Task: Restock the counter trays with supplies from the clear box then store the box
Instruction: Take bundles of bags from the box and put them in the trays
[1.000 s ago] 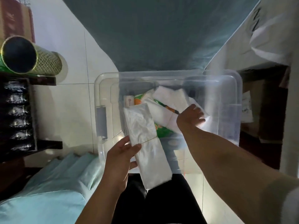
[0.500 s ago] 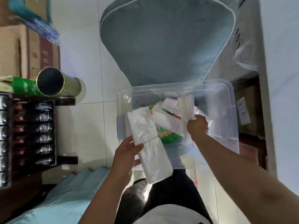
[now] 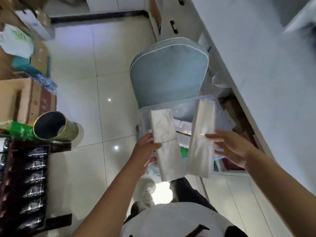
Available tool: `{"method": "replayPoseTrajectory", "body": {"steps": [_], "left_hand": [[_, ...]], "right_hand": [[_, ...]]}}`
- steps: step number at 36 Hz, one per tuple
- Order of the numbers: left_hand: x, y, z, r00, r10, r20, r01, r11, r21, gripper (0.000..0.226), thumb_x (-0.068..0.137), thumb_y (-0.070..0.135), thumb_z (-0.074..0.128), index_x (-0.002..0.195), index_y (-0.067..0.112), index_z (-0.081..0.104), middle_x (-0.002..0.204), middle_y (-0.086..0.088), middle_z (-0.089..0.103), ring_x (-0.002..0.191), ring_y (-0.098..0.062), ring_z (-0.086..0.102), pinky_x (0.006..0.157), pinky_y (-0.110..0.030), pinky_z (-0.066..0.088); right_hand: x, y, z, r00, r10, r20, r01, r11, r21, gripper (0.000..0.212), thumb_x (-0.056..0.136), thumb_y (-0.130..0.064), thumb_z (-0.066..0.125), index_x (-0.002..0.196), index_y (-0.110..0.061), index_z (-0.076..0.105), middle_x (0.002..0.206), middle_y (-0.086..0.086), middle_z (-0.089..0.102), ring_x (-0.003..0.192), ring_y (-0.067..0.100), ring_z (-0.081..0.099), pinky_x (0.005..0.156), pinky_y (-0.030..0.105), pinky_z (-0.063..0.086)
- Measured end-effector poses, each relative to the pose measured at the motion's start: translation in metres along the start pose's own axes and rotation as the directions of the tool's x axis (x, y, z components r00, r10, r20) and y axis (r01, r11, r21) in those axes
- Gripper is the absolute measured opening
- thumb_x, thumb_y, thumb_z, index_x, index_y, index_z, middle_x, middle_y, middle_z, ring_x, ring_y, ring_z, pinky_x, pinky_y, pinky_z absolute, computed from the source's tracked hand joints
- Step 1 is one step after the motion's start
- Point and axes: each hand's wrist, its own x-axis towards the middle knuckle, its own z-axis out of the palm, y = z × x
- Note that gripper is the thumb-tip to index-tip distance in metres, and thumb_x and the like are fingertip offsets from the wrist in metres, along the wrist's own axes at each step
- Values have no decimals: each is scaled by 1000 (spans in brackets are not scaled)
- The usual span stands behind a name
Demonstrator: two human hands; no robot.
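The clear box (image 3: 220, 110) stands open on the floor against a blue cushioned seat. My left hand (image 3: 145, 153) grips a long white plastic-wrapped packet (image 3: 166, 144) by its left edge, above the box. My right hand (image 3: 234, 149) holds a second white packet (image 3: 201, 141) upright from its right side, thumb on the front and fingers spread behind it. The two packets hang side by side, a small gap between them. Green and white packets (image 3: 183, 132) lie in the box below, mostly hidden.
A blue cushioned seat (image 3: 168, 72) stands behind the box. A white counter front (image 3: 256, 69) runs along the right. At left are cardboard boxes (image 3: 25, 100), a gold-rimmed tube (image 3: 54, 126) and a dark rack of shiny packets (image 3: 29, 182). Pale floor tiles (image 3: 95, 93) spread between them.
My right hand has lifted a second white packet out of the box and holds it next to the first. The view has risen and pulled back from the box.
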Motion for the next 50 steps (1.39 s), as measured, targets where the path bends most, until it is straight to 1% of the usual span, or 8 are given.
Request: {"method": "replayPoseTrajectory", "body": {"steps": [4, 10, 16, 24, 31, 36, 41, 50], "left_hand": [[-16, -1, 13, 978, -23, 206, 19, 1000, 21, 36, 86, 1, 66, 114, 23, 66, 95, -1, 75, 81, -17, 72, 61, -32, 57], [-43, -9, 44, 864, -56, 501, 12, 996, 90, 44, 83, 5, 71, 125, 19, 64, 109, -12, 74, 94, -25, 71, 78, -45, 58], [-65, -24, 65, 817, -101, 567, 50, 993, 106, 31, 88, 6, 63, 114, 22, 72, 102, -9, 74, 87, -22, 72, 68, -39, 58], [-99, -35, 100, 744, -85, 663, -139, 950, 278, 41, 78, 22, 76, 117, 32, 68, 112, -7, 74, 99, -25, 72, 71, -34, 57], [-141, -64, 150, 674, -119, 729, -112, 959, 261, 41, 75, 14, 74, 114, 24, 71, 113, -12, 72, 91, -25, 70, 66, -34, 57], [-183, -103, 193, 554, -184, 812, -145, 939, 312, 51, 73, 16, 79, 122, 22, 67, 113, -13, 72, 96, -26, 69, 66, -32, 56], [-226, -151, 235, 441, -297, 847, -241, 870, 430, 55, 77, 24, 81, 129, 26, 62, 121, -11, 70, 105, -26, 70, 74, -33, 56], [-297, -231, 307, 448, -365, 816, -397, 736, 548, 49, 75, 28, 82, 122, 25, 69, 113, -15, 73, 102, -32, 71, 71, -34, 58]], "right_hand": [[-56, 5, 15, 985, -97, 145, 89, 994, 60, 44, 83, -26, 71, 123, -10, 65, 120, 9, 70, 113, 29, 64, 98, 47, 45], [-103, 37, 41, 972, -109, -210, 116, 993, 20, 66, 62, -24, 81, 122, -2, 63, 128, 11, 62, 116, 31, 61, 103, 51, 47], [-141, 67, 35, 931, -133, -340, 197, 967, 162, 29, 80, -7, 74, 102, 11, 68, 107, 22, 72, 98, 33, 71, 70, 35, 61], [-177, 108, 17, 838, -212, -503, 317, 939, 132, 19, 74, -11, 82, 90, -4, 76, 94, 11, 76, 79, 20, 75, 65, 31, 61], [-231, 164, -20, 701, -275, -658, 487, 859, 159, 43, 69, -14, 86, 105, -19, 65, 115, 4, 64, 99, 27, 68, 74, 41, 62], [-295, 222, -71, 851, -280, -444, 463, 799, 384, 46, 76, -13, 80, 119, -21, 68, 114, 11, 72, 103, 29, 70, 88, 48, 58], [-350, 288, -103, 808, -306, -503, 528, 756, 388, 35, 81, -6, 73, 114, -16, 72, 112, 9, 74, 103, 28, 70, 83, 40, 58], [-404, 394, -142, 657, -248, -712, 667, 631, 396, 27, 75, -2, 77, 99, -13, 77, 100, 13, 76, 91, 28, 73, 75, 39, 62]]}}
